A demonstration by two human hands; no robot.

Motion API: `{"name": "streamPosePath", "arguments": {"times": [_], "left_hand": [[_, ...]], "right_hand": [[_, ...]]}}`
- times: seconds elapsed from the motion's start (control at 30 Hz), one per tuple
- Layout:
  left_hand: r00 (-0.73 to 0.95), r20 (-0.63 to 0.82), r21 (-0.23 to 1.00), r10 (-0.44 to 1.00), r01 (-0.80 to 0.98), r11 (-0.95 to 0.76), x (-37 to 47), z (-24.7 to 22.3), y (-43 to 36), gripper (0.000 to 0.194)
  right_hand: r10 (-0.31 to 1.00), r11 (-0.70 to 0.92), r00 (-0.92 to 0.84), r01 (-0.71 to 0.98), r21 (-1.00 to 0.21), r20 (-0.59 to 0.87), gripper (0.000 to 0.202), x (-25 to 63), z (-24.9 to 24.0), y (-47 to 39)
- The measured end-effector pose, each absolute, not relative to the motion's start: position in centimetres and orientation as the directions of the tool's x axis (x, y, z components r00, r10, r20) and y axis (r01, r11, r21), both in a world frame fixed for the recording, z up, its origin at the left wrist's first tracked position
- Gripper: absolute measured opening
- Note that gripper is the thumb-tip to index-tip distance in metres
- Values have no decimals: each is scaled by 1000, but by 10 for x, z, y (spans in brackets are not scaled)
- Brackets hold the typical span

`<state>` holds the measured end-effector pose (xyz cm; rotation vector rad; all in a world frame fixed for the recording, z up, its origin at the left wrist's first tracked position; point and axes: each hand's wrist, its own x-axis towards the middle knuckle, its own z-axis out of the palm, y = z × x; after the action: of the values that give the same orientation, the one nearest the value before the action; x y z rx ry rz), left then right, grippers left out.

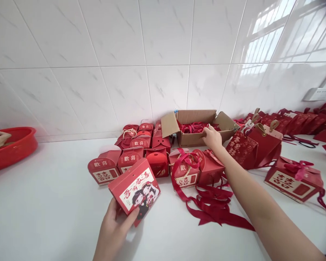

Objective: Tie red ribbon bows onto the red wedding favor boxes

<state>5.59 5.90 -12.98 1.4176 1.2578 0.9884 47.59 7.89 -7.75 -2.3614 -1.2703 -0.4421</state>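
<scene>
My left hand [118,219] grips a red gift box [136,183] above the white table, its front printed with a cartoon couple and Chinese lettering. The thumb presses on the printed face and the fingers go behind it. My right hand [212,137] reaches over the front edge of an open cardboard box [192,139], its fingers curled at the red ribbons [190,127] inside. What they pinch, if anything, is too small to tell. Under the right forearm, long dark red ribbons [214,206] lie loose on the table, one running over a small red box [184,172].
Several red gift boxes [130,157] stand grouped before the cardboard box. To the right are red bags [264,145], a ribbon-tied box [295,179] and scissors [301,142]. A red plastic basin [21,145] sits at the left. White tiled wall [119,98] closes the back.
</scene>
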Motion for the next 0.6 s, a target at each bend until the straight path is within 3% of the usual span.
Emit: {"name": "streamPosePath", "arguments": {"times": [0.13, 0.3, 0.47, 0.6], "left_hand": [[79, -14, 967, 997, 254, -7, 61, -125, 52, 67], [48, 9, 949, 999, 314, -24, 65, -123, 46, 65], [54, -36, 940, 998, 342, 15, 62, -125, 50, 67], [55, -107, 945, 993, 317, 84, 57, -129, 55, 77]], "right_hand": [[776, -470, 515, 857, -211, 366, 20, 478, -63, 72], [815, -483, 530, 845, -232, 234, 46, 482, -54, 69], [791, -540, 582, 809, -232, 189, 29, 485, -62, 79], [733, -609, 654, 754, -247, 187, 32, 490, -69, 86]]}}
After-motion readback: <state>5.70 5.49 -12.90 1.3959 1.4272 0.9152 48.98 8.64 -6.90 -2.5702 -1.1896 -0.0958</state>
